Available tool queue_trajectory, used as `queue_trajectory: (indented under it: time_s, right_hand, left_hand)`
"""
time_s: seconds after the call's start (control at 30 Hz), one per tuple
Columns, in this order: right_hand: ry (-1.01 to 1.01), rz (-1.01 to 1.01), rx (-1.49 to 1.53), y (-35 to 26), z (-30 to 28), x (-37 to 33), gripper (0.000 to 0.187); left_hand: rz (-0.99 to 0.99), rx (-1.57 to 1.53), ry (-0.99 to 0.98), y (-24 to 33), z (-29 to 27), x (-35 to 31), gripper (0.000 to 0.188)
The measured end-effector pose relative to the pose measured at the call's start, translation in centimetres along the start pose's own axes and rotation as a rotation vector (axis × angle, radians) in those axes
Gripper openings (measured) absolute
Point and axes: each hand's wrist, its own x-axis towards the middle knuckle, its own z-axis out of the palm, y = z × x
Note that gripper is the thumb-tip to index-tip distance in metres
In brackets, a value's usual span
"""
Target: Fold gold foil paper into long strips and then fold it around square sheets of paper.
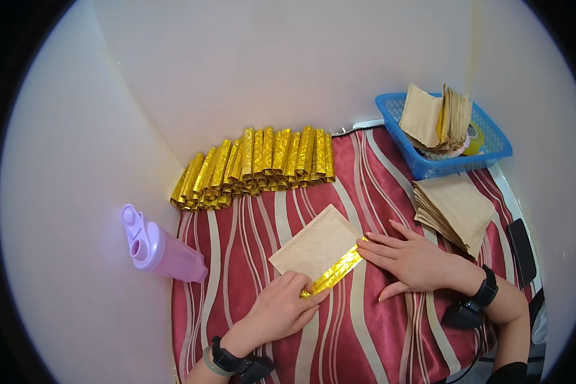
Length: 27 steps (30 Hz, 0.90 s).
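In front of me a sheet of tan paper [316,237] lies at a slant on the cloth, with a narrow band of shiny gold foil [338,269] along its near right edge. My left hand [281,310] has its fingers curled over the lower left end of that band, thumb and fingertips pressed on it. At the band's upper right end, my right hand [411,257] rests its fingertips; its fingers are stretched out and the thumb stands apart.
Gold foil rolls [262,160] are stacked at the back left. A lilac bottle [173,251] stands at the left. Back right is a blue basket [433,168] with tan papers; more tan papers [457,208] lie before it, beside a black phone [522,252]. Pale walls enclose the striped red tablecloth [237,256].
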Motion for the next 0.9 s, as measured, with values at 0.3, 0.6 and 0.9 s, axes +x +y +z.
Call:
queue_trajectory:
  time_s: [0.3,0.6,0.9]
  right_hand:
    - [0.088,-0.09,-0.029,-0.5,-1.1,0.7,0.074]
    - [0.125,-0.431,0.466,-7.7,0.9,1.0,0.064]
    - [0.157,-0.19,0.377,-3.6,0.1,1.9,0.07]
  left_hand:
    - [-0.119,0.367,0.145,-2.1,-1.8,-0.6,0.022]
    - [-0.218,0.267,0.189,-1.1,0.4,0.3,0.044]
    - [-0.021,-0.002,-0.011,-0.2,1.2,0.5,0.043]
